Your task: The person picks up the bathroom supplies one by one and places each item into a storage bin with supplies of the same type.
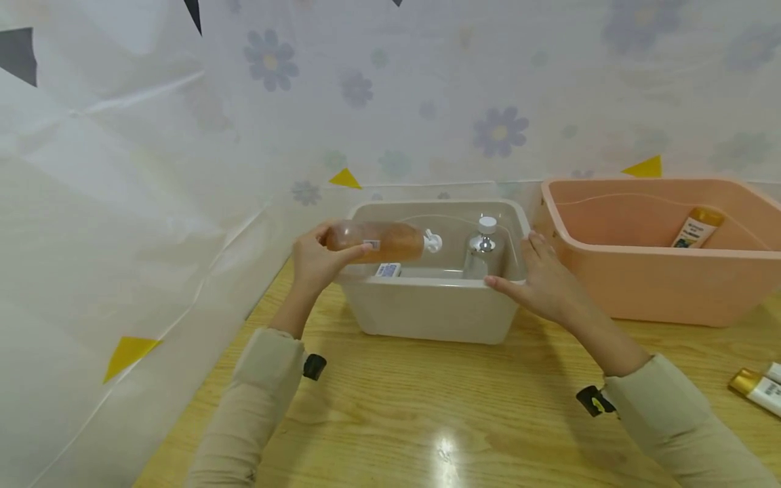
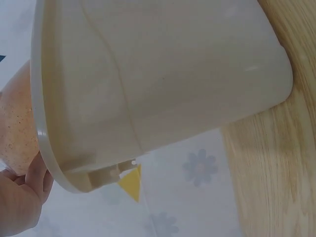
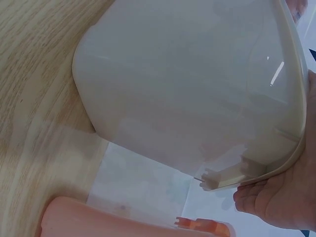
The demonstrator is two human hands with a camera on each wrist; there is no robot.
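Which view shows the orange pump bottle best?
The head view: the orange pump bottle lies sideways in the left hand over the beige tub. The left wrist view catches only its speckled edge; the right wrist view shows none.

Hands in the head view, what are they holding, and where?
The left hand grips the amber bottle by its base end. The right hand holds nothing; it touches the beige bin's rim.

Beige tub (image 2: 163,74) wall close up, fingers (image 2: 34,173) under its rim, beside an amber speckled bottle (image 2: 17,128).
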